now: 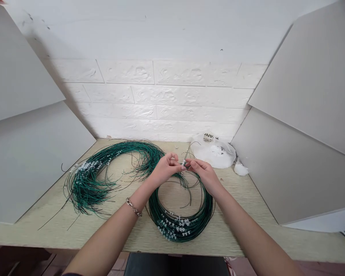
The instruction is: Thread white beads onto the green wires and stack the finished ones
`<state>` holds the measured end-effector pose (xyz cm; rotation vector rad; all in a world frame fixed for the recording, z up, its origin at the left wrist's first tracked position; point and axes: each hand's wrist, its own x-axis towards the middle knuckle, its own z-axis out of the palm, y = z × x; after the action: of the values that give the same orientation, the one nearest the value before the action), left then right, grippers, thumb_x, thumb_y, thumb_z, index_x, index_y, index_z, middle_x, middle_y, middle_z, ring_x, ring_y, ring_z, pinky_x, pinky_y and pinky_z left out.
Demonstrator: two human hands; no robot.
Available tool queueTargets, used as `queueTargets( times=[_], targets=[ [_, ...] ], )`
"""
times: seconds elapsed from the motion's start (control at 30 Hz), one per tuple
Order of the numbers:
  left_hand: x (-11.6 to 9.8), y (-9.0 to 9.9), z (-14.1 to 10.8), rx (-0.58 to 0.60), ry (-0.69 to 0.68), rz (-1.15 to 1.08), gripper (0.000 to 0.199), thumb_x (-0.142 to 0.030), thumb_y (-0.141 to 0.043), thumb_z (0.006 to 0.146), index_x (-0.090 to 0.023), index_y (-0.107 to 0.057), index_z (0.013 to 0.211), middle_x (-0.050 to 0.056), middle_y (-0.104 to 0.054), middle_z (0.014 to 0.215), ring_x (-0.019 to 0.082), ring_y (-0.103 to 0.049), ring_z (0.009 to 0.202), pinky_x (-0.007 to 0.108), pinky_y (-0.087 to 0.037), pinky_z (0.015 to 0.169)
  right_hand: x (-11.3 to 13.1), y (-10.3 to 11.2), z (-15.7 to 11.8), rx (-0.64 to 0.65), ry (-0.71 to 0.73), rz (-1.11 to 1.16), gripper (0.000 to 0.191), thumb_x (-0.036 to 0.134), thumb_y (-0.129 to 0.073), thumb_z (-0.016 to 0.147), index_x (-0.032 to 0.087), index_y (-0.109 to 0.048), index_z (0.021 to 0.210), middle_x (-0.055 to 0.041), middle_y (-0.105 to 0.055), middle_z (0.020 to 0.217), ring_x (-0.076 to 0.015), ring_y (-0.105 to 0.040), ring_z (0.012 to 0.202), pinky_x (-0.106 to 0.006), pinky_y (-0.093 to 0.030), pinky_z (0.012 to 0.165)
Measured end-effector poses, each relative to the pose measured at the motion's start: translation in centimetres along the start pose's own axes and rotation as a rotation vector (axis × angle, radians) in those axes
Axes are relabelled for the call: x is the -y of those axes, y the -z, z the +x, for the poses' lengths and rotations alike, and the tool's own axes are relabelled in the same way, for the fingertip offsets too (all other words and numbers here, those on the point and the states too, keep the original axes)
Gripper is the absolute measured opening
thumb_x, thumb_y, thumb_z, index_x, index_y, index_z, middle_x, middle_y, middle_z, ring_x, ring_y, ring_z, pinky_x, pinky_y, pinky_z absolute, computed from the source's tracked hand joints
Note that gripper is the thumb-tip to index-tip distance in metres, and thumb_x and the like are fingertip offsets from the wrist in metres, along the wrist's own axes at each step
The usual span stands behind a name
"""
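My left hand (pixel 168 168) is closed in a pinch at the top of a round coil of dark green and black wires (pixel 202 214). Facing it, my right hand (pixel 204 173) pinches the same thin wire end, its fingertips almost meeting the left ones. A few small white plastic pieces (pixel 183 162) show between the fingertips; which fingers touch them is hard to make out. More white pieces (pixel 181 226) are threaded along the coil's near side. Loose wire ends curl inside the ring below my hands.
A curved bundle of green wires (pixel 126 147) with white pieces lies left on the wooden table (pixel 235 245). Behind my right hand sits a clear plastic bag (pixel 218 155) of white contents, with a small white clump (pixel 240 168) beside it. Grey panels (pixel 299 165) flank both sides; a white brick-patterned wall (pixel 172 92) stands behind.
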<state>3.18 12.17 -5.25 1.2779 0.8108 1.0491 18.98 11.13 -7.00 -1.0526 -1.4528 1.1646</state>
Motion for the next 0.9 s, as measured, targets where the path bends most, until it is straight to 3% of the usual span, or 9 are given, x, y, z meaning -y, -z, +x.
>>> queueTargets(
  times=[0.13, 0.3, 0.57, 0.9],
  targets=[
    [0.8, -0.6, -0.2, 0.088, 0.038, 0.138, 0.033, -0.020, -0.067, 0.057, -0.016, -0.038, 0.073, -0.004, -0.056, 0.053, 0.007, -0.049, 0.050, 0.019, -0.034, 0.052, -0.1, 0.2, 0.1, -0.061, -0.060, 0.142, 0.024, 0.038, -0.060, 0.066, 0.015, -0.063, 0.072, -0.0023, -0.059, 0.069, -0.0125, -0.052, 0.067, -0.026, -0.041, 0.067],
    [1.3, -0.7, -0.3, 0.134, 0.044, 0.249, 0.034, -0.024, -0.067, 0.057, -0.016, -0.041, 0.077, -0.004, -0.056, 0.054, 0.008, -0.048, 0.050, 0.019, -0.033, 0.050, 0.4, -0.2, -0.3, -0.012, -0.074, 0.127, 0.018, 0.033, -0.060, 0.065, 0.015, -0.060, 0.064, 0.0004, -0.055, 0.060, -0.0097, -0.048, 0.059, -0.022, -0.038, 0.059],
    [1.4, -0.7, -0.3, 0.185, 0.089, 0.255, 0.030, -0.021, -0.067, 0.057, -0.014, -0.043, 0.074, -0.003, -0.054, 0.053, 0.009, -0.051, 0.052, 0.021, -0.037, 0.053, 0.3, -1.0, -0.4, -0.102, -0.061, 0.230, 0.017, 0.031, -0.057, 0.067, 0.015, -0.056, 0.064, 0.0020, -0.053, 0.061, -0.0084, -0.048, 0.058, -0.022, -0.039, 0.059],
    [3.2, -1.0, -0.2, 0.281, 0.162, 0.273, 0.028, -0.021, -0.068, 0.054, -0.014, -0.047, 0.072, -0.003, -0.052, 0.053, 0.008, -0.050, 0.051, 0.020, -0.036, 0.050, 1.1, 0.0, -0.2, -0.262, 0.001, 0.294, 0.021, 0.036, -0.058, 0.068, 0.015, -0.058, 0.068, -0.0001, -0.055, 0.067, -0.0075, -0.046, 0.058, -0.022, -0.040, 0.059]
  ],
)
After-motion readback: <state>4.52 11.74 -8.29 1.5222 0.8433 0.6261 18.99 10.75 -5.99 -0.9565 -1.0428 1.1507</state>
